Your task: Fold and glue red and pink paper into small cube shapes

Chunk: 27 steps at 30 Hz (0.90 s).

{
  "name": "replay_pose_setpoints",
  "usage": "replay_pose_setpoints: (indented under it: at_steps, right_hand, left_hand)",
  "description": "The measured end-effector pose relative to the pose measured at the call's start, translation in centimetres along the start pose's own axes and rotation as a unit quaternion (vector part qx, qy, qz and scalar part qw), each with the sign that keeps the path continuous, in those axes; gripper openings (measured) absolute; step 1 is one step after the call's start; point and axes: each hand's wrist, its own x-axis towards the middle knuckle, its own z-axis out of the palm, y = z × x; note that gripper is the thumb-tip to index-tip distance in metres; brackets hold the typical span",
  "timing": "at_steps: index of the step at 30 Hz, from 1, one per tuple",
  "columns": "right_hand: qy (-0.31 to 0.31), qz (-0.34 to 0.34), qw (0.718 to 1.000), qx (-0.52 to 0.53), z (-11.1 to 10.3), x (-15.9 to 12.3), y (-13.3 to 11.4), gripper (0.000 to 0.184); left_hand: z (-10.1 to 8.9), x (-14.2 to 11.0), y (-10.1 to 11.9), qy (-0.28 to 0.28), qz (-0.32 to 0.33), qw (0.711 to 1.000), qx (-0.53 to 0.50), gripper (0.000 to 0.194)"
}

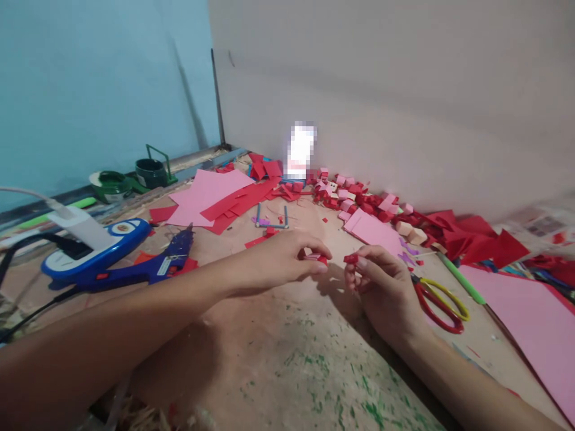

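My left hand is pinched on a small red and pink paper piece above the middle of the worktop. Facing it, my right hand grips a small folded red paper piece between thumb and fingers. A gap separates the two pieces. Just right of my right hand lie scissors with red and yellow handles. Behind my left hand is a small frame of grey-blue sticks with red bits beside it. A stack of pink paper rests beyond my right hand.
A blue glue gun and a power strip with cables occupy the left. Many small red and pink paper cubes line the wall. A bright, blurred phone leans there. Pink sheets lie at the back, a green stick at right.
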Motion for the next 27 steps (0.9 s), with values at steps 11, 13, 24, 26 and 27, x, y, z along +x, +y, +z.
replay_pose_setpoints:
  at_steps: [11, 13, 24, 26, 27]
  right_hand:
    - [-0.052, -0.190, 0.913, -0.356, 0.6, -0.5, -0.5, 0.008]
    - [-0.072, -0.229, 0.882, -0.405, 0.5, -0.6, -0.4, 0.011]
    - [-0.106, -0.354, 0.785, -0.497, 0.7, -1.2, -0.2, 0.007]
    - [-0.096, -0.351, 0.787, -0.499, 0.9, -1.4, -0.1, 0.009]
    - [-0.091, -0.346, 0.788, -0.501, 1.0, -1.4, -0.1, 0.010]
  left_hand:
    - [0.0, 0.3, -0.9, -0.045, -0.055, 0.996, -0.050, 0.028]
    - [0.1, 0.4, -0.8, -0.033, -0.061, 0.997, -0.040, 0.029]
    - [0.2, 0.4, -0.8, -0.045, -0.044, 0.997, -0.037, 0.023]
    - [0.2, 0.4, -0.9, -0.040, -0.029, 0.998, -0.028, 0.023]
    - [0.2, 0.4, -0.9, -0.038, -0.022, 0.999, -0.023, 0.022]
